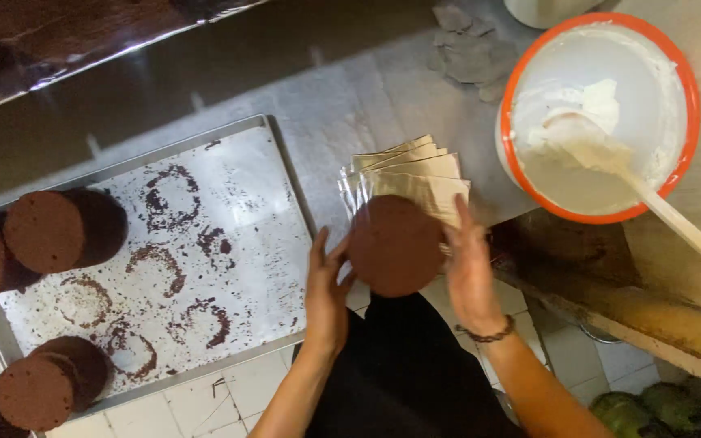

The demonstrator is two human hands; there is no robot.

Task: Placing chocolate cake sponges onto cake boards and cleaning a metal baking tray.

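Both hands, left hand [328,294] and right hand [470,272], grasp round chocolate cake layer [395,245] by edges, flat palms steadying it over gold boards [415,172]; baking tray [229,195] alongside.
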